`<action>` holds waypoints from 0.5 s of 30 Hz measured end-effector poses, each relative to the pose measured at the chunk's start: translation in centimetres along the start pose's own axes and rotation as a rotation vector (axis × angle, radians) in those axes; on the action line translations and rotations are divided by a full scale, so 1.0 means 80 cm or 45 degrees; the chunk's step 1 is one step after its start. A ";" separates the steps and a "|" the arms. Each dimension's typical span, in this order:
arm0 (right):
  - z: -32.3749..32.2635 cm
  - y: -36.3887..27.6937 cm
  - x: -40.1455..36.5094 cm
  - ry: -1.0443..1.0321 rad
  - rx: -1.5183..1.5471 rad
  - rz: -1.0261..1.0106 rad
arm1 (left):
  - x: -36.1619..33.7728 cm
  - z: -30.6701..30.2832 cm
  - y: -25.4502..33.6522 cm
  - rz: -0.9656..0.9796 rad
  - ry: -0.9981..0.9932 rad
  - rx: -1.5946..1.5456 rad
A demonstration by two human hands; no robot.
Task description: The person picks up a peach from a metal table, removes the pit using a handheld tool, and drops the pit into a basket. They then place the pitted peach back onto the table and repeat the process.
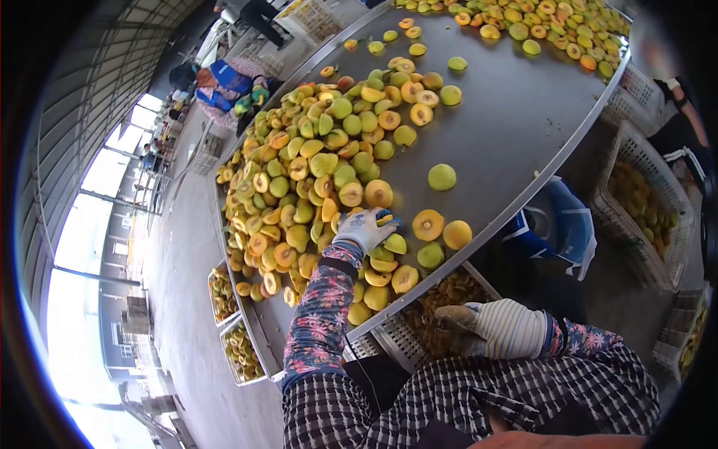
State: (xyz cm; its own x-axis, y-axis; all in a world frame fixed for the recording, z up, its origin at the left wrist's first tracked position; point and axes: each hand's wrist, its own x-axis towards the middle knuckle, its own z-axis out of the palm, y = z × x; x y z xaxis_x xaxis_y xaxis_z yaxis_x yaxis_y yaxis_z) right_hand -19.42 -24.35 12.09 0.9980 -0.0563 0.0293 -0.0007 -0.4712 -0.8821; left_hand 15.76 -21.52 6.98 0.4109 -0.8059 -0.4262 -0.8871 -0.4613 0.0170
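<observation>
My left hand [365,229], in a white glove with blue on it, reaches into the front of a big heap of halved yellow-green peaches [321,165]. Its fingers are bent round a yellow peach half, partly hidden by the glove. Close by on the metal table lie cut halves [428,224] and a green one [431,255]. My right hand [508,328], in a striped glove with brown-stained fingers, is curled near my body. Below it, beyond the table rim, is a crate of brown pits or scraps [441,314]. Whatever the right fingers hold is hidden.
The table has a raised metal rim [516,202]. A second peach heap [538,22] lies at its far end. A blue-and-white bag [561,221] and a crate of fruit [643,202] stand right. Fruit crates [241,352] sit lower left. Other people [232,86] are beyond the table.
</observation>
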 end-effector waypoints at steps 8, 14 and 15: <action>0.000 0.000 0.003 0.072 -0.049 0.020 | -0.003 -0.093 -0.032 -0.109 -0.060 -0.541; -0.016 0.006 0.017 -0.043 -0.056 0.129 | 0.130 -0.104 -0.095 -0.185 0.516 -0.111; -0.017 0.007 0.018 -0.081 -0.054 0.165 | 0.141 -0.100 -0.097 -0.221 0.430 -0.037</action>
State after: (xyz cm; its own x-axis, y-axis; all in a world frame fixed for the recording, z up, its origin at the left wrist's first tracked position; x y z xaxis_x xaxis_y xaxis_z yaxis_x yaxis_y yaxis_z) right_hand -18.06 -25.89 12.26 0.9914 -0.0638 -0.1146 -0.1312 -0.5003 -0.8559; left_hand 28.95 -30.05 9.30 0.6051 -0.7895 -0.1026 -0.7938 -0.6082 -0.0014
